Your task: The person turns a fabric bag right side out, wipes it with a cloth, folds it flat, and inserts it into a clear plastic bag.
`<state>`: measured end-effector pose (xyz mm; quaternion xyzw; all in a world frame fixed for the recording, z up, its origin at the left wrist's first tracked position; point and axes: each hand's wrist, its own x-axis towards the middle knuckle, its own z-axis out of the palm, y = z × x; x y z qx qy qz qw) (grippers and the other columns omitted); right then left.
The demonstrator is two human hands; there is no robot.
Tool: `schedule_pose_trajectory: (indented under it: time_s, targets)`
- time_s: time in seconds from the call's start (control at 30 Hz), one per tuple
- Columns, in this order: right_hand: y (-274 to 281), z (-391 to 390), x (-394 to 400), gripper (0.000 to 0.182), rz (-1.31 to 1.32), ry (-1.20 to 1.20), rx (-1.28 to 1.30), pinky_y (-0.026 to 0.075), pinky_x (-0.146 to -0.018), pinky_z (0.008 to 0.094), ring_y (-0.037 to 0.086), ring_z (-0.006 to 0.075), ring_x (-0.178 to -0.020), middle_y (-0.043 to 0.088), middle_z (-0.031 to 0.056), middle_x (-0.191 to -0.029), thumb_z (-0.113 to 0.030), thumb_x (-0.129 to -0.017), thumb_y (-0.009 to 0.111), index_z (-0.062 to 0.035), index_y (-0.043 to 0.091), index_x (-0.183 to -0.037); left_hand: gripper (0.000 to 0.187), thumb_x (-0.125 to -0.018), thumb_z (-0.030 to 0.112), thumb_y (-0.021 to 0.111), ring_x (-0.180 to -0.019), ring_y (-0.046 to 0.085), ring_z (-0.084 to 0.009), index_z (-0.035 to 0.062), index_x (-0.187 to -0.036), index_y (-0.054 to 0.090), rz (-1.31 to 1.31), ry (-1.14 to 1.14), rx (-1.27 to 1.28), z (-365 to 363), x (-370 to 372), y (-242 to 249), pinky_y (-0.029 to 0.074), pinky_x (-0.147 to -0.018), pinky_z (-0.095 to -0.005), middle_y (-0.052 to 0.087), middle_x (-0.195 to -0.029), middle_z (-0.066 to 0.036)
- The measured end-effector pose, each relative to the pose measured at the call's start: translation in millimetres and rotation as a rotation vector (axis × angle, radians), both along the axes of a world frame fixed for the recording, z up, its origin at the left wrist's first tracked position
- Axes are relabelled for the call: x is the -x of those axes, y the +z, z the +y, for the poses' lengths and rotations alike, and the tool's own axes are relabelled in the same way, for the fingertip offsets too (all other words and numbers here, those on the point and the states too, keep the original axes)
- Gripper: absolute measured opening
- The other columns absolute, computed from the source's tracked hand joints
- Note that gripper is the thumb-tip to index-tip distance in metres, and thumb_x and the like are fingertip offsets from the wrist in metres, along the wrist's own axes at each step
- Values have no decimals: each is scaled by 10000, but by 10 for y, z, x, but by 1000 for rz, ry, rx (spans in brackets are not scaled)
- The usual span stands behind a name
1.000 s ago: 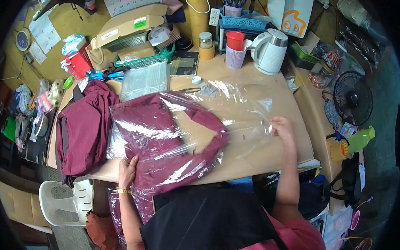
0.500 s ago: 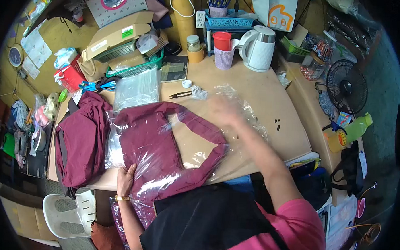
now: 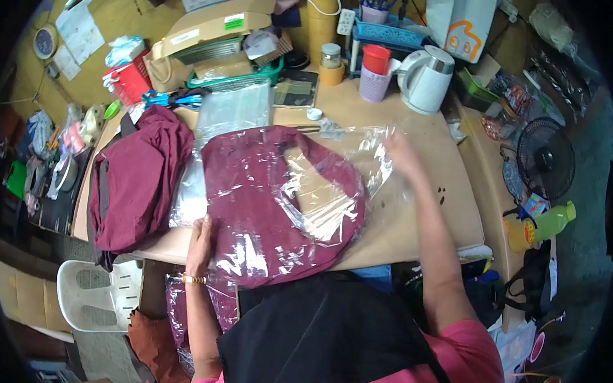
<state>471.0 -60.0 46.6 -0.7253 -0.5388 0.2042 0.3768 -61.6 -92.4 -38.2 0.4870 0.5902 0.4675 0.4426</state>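
Observation:
A maroon garment (image 3: pixel 242 182) lies on the table inside a clear plastic bag (image 3: pixel 377 168), its sleeve bent in a curve on the right. At the bag's lower left edge, my left hand (image 3: pixel 199 245) is closed on the plastic, a gold-coloured band at the wrist. My right hand (image 3: pixel 402 153) grips the loose end of the bag at upper right, slightly blurred, with the film stretched from it. Another maroon garment (image 3: pixel 140 174), with dark trim, is heaped at the left. Flat clear plastic bags (image 3: pixel 235 109) lie behind the bagged garment.
Small snips (image 3: pixel 306 128), a white lump (image 3: pixel 332 129) and a small white roll (image 3: pixel 314 114) lie behind the bag. A kettle (image 3: pixel 427 84), a lilac cup (image 3: pixel 374 85) and baskets line the back. A fan (image 3: pixel 546 155) stands right; a white chair (image 3: pixel 100 295) is lower left.
My right hand has moved up and right, pulling the plastic. The garment's sleeve has drawn into a rounder curve and the film has shifted over it. The whole view has tilted downward.

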Motion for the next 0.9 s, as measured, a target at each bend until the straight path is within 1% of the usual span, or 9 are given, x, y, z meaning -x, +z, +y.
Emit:
schedule_pose_trajectory:
  time_s: [0.07,0.13,0.2,0.33,0.57,0.6,0.73,0.8,0.9]
  targets:
    - [1253,-86,358,197,503,122,-234,477,-596,309,588,115,-673,631,23,-811,-229,-1018,553,-44,578,-1079,662,-1030,507,527,-980,602,-153,79,-1505,355,-44,-207,304,-78,87,96,548,-822,-317,602,-1239,-91]
    - [1998,-118,656,232,831,423,-529,468,-588,306,573,105,-669,609,6,-794,-280,-1023,574,-53,598,-1064,594,-1052,520,467,-736,529,-94,119,-1482,384,-293,-292,225,-317,-214,250,477,-620,-279,569,-911,-21]
    - [2213,628,645,285,84,400,-348,500,-622,312,637,113,-731,658,18,-895,-317,-1017,584,-45,631,-1086,592,-1052,506,473,-939,614,-148,105,-1479,391,-592,-331,265,-474,-591,393,549,-787,-350,611,-1093,-52]
    - [2883,1363,819,270,203,669,-595,491,-618,361,632,175,-678,674,79,-782,-268,-1037,519,-37,646,-976,618,-1035,489,519,-1375,463,-234,94,-1494,395,-874,-512,390,-604,-1095,290,414,-1129,-451,521,-1453,-109]
    - [3766,633,678,320,-270,167,-1039,504,-691,410,651,277,-758,682,131,-841,-306,-1038,510,-14,636,-1008,413,-972,264,696,-1050,672,-158,56,-1310,582,-795,-302,154,-385,-754,57,580,-895,-328,674,-1168,-70]
    - [3646,515,512,327,-351,73,-1034,505,-701,417,654,292,-770,683,138,-850,-311,-1038,508,-10,634,-1013,324,-978,219,684,-921,702,-152,36,-1238,623,-227,-337,75,-208,-404,123,615,-759,-305,690,-1077,-67]
    - [1998,333,-317,422,-613,-216,-585,487,-885,494,633,430,-1015,669,231,-1084,-365,-1038,487,34,607,-1103,626,-868,244,813,-927,707,-196,15,-1365,510,-269,-239,-59,-182,176,1068,589,-843,-330,703,-1141,-134]
    - [619,165,-501,407,-600,-99,-312,452,-965,522,583,463,-1144,615,300,-1201,-319,-1045,437,14,533,-1258,760,-770,303,881,-926,702,-260,23,-1367,502,595,-118,-137,36,579,661,569,-829,-385,707,-1067,-168]
    - [-967,-95,-462,250,71,-96,57,473,-940,424,623,279,-1013,631,177,-1079,-177,-1021,521,-32,517,-1225,789,-753,316,864,-1172,563,-411,75,-1391,468,1283,21,-323,75,321,939,494,-952,-462,558,-1322,-210]
